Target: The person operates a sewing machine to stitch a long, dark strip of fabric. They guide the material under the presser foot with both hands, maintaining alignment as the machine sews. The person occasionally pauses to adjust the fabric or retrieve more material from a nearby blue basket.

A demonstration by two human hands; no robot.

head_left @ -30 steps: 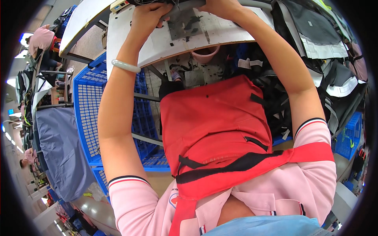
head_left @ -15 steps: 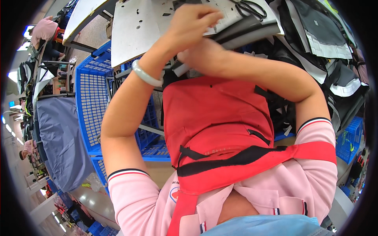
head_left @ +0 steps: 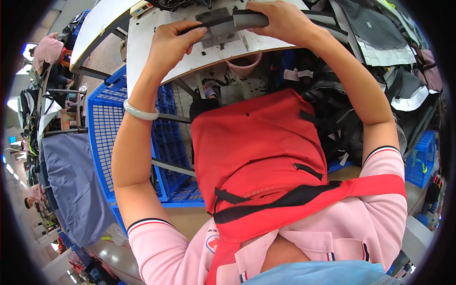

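Note:
A long black-and-grey fabric strip (head_left: 247,20) stretches across the white table (head_left: 142,52), held between my two hands. At its left end my left hand (head_left: 176,40) closes on it, thumb and fingers pressed together; a pale bangle (head_left: 140,110) circles that wrist. My right hand (head_left: 284,23) pinches the strip farther along, thumb on the near side. Beyond that hand, more of the strip runs off to the right. Under the stretch between my hands lies a dark metal plate (head_left: 223,42) set in the tabletop. Part of a black machine (head_left: 183,4) shows at the far edge.
A red apron (head_left: 256,137) covers my lap. To the left stand blue plastic crates (head_left: 107,137); a pink bucket (head_left: 244,66) sits beneath the table. Black and white fabric pieces (head_left: 384,47) are heaped at right. Another person (head_left: 47,52) is at far left.
My hands, crossed close together before, are now apart. The left has moved left and the right has moved up and right, with the strip drawn between them. The view has shifted too.

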